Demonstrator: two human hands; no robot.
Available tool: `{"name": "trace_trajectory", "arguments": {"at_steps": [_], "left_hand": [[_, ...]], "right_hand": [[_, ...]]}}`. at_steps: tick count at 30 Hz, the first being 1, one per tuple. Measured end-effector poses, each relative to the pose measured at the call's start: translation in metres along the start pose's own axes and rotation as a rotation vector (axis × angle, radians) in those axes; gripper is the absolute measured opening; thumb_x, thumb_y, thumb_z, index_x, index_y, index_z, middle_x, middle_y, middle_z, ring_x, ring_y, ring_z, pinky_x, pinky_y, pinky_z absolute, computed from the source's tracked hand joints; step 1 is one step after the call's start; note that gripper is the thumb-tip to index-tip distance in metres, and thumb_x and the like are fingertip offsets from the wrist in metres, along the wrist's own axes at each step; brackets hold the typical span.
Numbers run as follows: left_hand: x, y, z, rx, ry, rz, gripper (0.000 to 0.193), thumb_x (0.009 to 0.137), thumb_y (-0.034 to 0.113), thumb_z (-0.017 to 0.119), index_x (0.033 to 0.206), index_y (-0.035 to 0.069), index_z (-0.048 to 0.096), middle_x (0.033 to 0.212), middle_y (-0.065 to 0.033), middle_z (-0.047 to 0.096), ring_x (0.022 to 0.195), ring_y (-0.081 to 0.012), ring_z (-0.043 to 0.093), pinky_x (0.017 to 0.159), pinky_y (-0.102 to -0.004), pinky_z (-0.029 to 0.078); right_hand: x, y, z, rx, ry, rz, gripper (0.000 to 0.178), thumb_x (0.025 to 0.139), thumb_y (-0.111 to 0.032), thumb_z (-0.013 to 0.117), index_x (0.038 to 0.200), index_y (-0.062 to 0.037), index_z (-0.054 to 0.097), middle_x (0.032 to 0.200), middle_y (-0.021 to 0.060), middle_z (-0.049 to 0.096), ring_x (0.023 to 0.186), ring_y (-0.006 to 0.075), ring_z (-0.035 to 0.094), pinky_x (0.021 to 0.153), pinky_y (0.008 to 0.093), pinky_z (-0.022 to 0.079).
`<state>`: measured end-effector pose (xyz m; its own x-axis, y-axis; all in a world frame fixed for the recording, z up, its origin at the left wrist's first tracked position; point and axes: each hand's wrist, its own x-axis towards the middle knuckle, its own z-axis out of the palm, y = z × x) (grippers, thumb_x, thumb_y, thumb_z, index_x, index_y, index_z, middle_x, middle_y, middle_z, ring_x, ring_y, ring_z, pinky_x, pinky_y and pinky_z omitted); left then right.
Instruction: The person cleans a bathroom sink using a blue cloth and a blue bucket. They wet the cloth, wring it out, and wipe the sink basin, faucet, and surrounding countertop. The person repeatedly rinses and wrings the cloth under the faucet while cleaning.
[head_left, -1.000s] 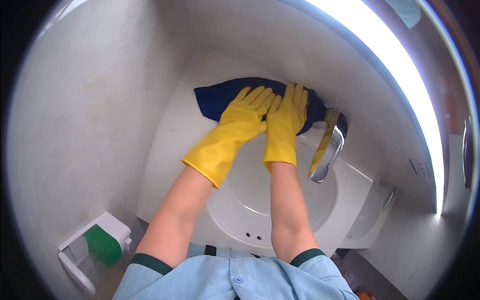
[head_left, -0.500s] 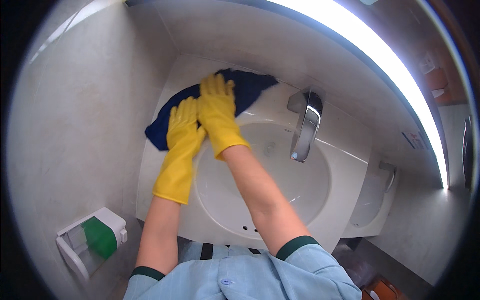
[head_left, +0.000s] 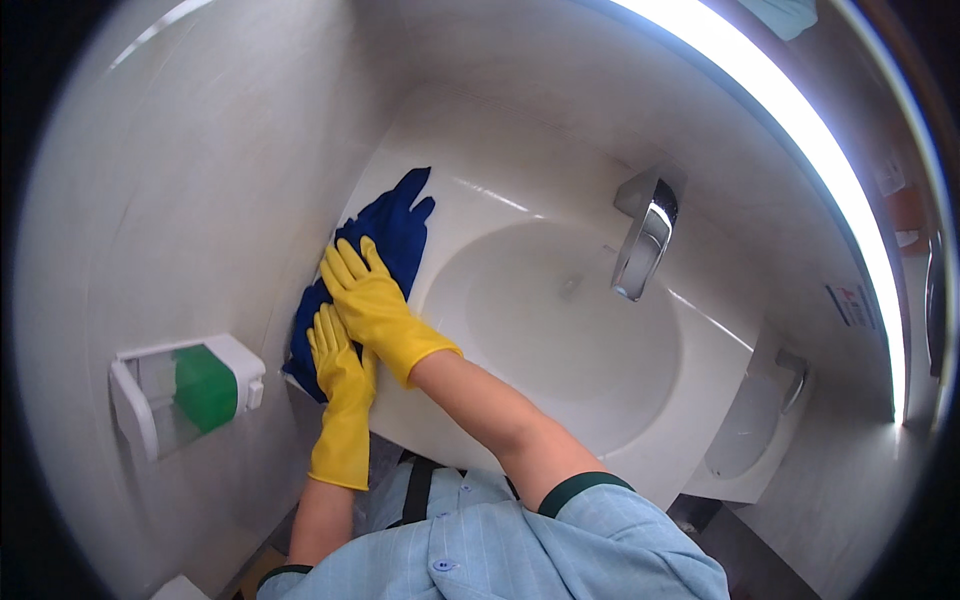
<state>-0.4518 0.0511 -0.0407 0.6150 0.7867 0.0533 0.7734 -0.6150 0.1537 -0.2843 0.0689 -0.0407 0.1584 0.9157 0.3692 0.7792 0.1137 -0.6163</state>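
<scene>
Both my hands wear long yellow rubber gloves and lie on a dark blue cloth, at the left end of a white washbasin counter. My right hand presses flat on the middle of the cloth, its fingers stretched toward the left wall. Just nearer to me, my left hand rests with straight fingers on the cloth's near part, by the counter's front left corner. The two gloves touch or overlap at the right palm. Bunched folds of cloth stick out beyond the right fingers.
Right of my hands is the oval basin, with a chrome faucet behind it. A soap dispenser with green liquid hangs on the left wall. Farther right shows a second basin. A bright light strip curves above.
Both hands and the cloth have moved from the counter's back left toward me, along the left wall to the front corner. The cloth has bunched up more. My view has shifted a little.
</scene>
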Motion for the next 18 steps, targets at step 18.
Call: {"name": "trace_trajectory", "arguments": {"at_steps": [18], "left_hand": [[-0.231, 0.072, 0.003, -0.556, 0.066, 0.017, 0.077, 0.103, 0.043, 0.065, 0.159, -0.005, 0.042, 0.157, -0.0366, 0.048, 0.143, -0.0545, 0.049, 0.119, -0.0547, 0.042]], "right_hand": [[-0.243, -0.122, -0.051, -0.133, -0.158, -0.122, 0.063, 0.091, -0.018, 0.063, 0.151, 0.0001, 0.055, 0.158, 0.02, 0.054, 0.151, 0.0366, 0.047, 0.125, 0.0585, 0.033]]}}
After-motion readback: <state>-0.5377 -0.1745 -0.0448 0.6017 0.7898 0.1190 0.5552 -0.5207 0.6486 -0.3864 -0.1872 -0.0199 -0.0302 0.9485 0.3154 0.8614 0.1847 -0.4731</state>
